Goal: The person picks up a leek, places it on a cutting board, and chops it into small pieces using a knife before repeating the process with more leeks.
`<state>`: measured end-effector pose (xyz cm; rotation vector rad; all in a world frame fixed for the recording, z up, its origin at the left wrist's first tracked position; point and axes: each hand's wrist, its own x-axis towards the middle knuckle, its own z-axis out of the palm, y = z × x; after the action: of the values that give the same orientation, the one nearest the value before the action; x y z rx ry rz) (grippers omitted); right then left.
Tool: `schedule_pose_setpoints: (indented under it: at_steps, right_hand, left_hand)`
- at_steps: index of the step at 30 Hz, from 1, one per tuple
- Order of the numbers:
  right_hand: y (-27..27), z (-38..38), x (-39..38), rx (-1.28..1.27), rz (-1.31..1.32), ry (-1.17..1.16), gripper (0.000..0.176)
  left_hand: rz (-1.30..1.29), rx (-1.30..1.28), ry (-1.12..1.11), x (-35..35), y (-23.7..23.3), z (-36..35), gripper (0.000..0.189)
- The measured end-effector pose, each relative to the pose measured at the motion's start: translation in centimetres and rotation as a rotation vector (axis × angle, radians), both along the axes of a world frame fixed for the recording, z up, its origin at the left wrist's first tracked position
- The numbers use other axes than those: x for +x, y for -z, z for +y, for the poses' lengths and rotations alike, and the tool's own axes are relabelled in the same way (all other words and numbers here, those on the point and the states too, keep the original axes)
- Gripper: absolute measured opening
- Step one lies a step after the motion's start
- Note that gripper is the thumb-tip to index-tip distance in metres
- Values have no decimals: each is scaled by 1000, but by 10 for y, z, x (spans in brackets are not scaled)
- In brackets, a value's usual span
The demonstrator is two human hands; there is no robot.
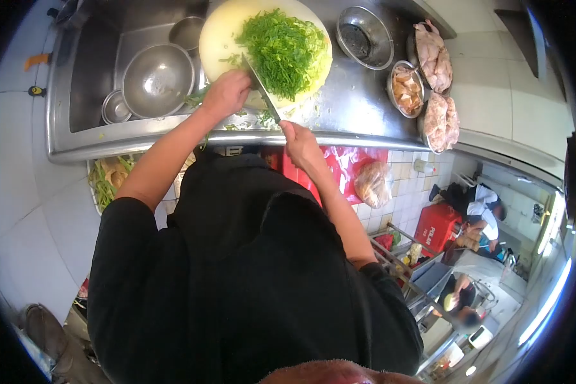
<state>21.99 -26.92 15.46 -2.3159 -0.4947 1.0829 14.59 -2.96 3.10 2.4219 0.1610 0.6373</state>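
Observation:
My right hand [303, 146] is closed around the handle of a kitchen knife [262, 88]. Its blade slants up and left over a round, pale cutting board [221, 38]. A heap of chopped leafy greens [285, 51] covers much of the board, to the right of the blade. Left of the blade, at the board's near edge, my left hand [229, 93] has its fingers curled in. Uncut greens [197, 97] stick out beside that wrist, seemingly from under the hand; its grip is partly hidden. Green scraps lie along the counter's front edge.
At left, the sink [96, 83] holds a large metal bowl [158, 80] and smaller ones. Rightward stand a metal bowl [365, 38], a bowl of brownish pieces [406, 89] and containers of raw poultry [434, 57]. Two people [483, 211] are farther off, near a red crate [436, 229].

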Motion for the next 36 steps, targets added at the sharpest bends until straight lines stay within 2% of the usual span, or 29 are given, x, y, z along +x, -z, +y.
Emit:
schedule_pose_setpoints:
  at_steps: [3, 8, 10, 13, 16, 19, 24, 26, 30, 31, 36]
  right_hand:
    - [-19, -3, 8, -33, 52, 14, 57]
    - [4, -12, -5, -42, -33, -4, 58]
    - [-1, -1, 0, 12, 12, -13, 60]
    - [-17, -2, 10, -49, 89, 11, 62]
    - [-4, -23, 2, -45, 71, 0, 63]
    - [1, -25, -2, -6, 77, 25, 62]
    - [9, -11, -8, 70, -48, -32, 59]
    - [14, -10, -4, 55, 19, -7, 59]
    - [-8, -7, 23, -50, 201, 91, 63]
    - [5, -15, 30, 30, 138, 88, 64]
    - [8, -20, 45, -18, 38, 47, 65]
  left_hand:
    - [14, -4, 7, 1, -2, 0, 19]
    - [-36, 6, -23, -3, 3, -5, 17]
    - [-132, 9, -23, 0, 2, -4, 11]
    - [-116, -8, -11, 1, -1, -4, 13]
    - [44, -5, -8, -3, -1, -2, 22]
    - [-115, -58, -56, -12, -11, -1, 19]
    - [-50, -19, -16, -30, 4, 4, 15]
    - [-43, -21, -28, -27, 2, 6, 14]
    - [-63, -21, -13, -22, -1, 4, 13]
    - [-57, -27, -14, -21, -2, 3, 13]
    - [-14, 14, 17, -2, -1, -2, 14]
